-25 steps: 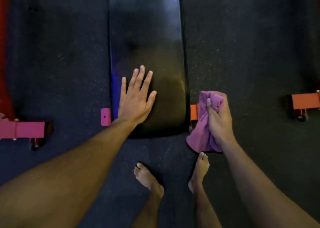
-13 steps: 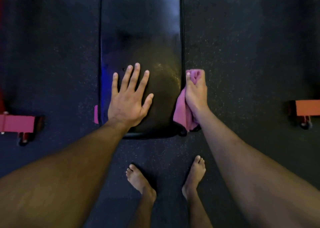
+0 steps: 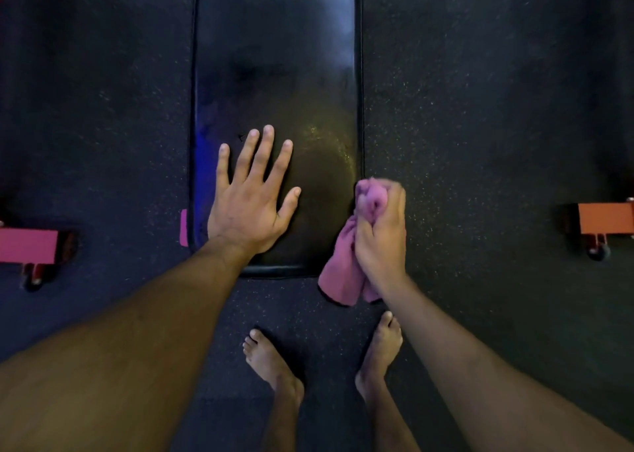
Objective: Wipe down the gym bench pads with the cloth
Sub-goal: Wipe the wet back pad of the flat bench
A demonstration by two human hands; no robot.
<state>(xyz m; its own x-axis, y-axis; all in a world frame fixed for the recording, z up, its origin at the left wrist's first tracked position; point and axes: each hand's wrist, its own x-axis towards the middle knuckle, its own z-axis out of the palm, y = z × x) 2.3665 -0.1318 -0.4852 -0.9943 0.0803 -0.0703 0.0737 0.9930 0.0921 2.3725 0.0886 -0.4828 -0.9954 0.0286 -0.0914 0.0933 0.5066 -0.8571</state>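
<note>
Right hand [image 3: 380, 232] gripping bunched cloth [image 3: 343, 273] at bench pad [image 3: 274, 74] right edge, left hand [image 3: 248, 208] flat, fingers spread, on pad

The long black padded bench pad [image 3: 278, 74] runs out past the top edge, so its far end cannot be seen. Its near left corner is covered by the left hand [image 3: 248, 208] and wrist, and its near right corner by the bunched pink cloth [image 3: 343, 266]. Left of the pad, a pink metal frame foot [image 3: 29, 245] is cut by the left edge; right of it, an orange metal frame foot [image 3: 605, 218] by the right edge. The cloth's upper end is blurred, and its middle is hidden inside the gripping right hand [image 3: 382, 235].
</note>
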